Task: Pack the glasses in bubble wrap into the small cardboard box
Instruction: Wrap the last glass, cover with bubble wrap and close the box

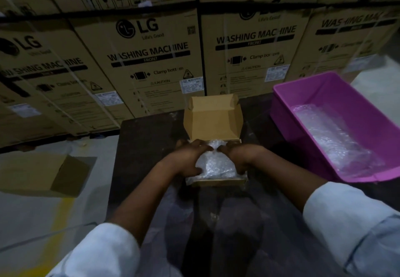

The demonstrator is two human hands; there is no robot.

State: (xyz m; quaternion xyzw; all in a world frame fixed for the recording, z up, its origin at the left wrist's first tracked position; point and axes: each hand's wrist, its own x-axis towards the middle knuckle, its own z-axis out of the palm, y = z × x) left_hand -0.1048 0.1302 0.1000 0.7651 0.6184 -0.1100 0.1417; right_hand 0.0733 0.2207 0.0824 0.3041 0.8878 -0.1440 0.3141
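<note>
A small cardboard box (213, 119) stands on the dark table with its lid flipped up at the back. A clear bubble-wrap bundle (214, 164) fills the box's open tray and bulges above its rim; the glasses inside cannot be made out. My left hand (187, 157) presses on the bundle's left side with its fingers curled over the top. On the right side, my right hand (240, 155) does the same. The fingertips of both hands nearly meet at the bundle's far edge.
A pink plastic bin (320, 90) with more bubble wrap (333, 140) inside sits at the table's right. An open cardboard carton (43, 175) lies on the floor to the left. Stacked washing-machine cartons (149, 60) form a wall behind the table (151, 129).
</note>
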